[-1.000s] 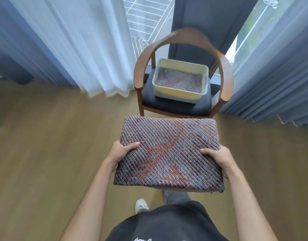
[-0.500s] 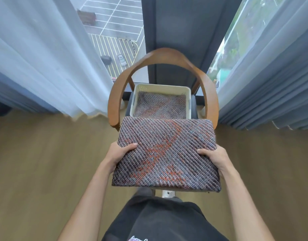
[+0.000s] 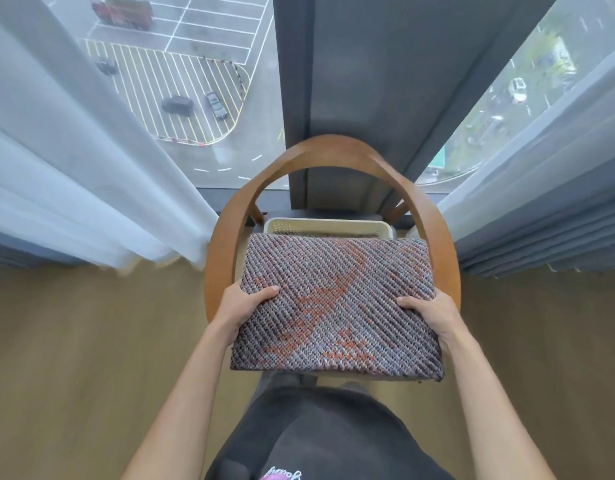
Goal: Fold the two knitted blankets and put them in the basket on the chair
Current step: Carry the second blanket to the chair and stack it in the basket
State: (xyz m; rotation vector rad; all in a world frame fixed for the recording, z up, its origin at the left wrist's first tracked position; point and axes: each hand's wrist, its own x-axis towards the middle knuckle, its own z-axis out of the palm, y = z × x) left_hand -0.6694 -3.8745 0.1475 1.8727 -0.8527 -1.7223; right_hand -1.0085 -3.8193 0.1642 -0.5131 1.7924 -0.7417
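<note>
A folded knitted blanket (image 3: 337, 306), grey with orange patches, is held flat above the chair seat. My left hand (image 3: 242, 304) grips its left edge and my right hand (image 3: 427, 311) grips its right edge, thumbs on top. Behind and under it stands the cream basket (image 3: 328, 226), of which only the far rim shows. A thin strip of another knitted blanket lies inside that basket, mostly hidden. The wooden chair (image 3: 334, 150) curves its round back and arms around the basket and the held blanket.
A dark window pillar (image 3: 351, 81) rises right behind the chair. White sheer curtains (image 3: 74, 168) hang at the left and grey-blue curtains (image 3: 541, 202) at the right. Wood floor (image 3: 91, 341) spreads on both sides of the chair.
I have stepped closer to the chair. The held blanket has moved forward over the basket and now covers nearly all of it and the blanket inside.
</note>
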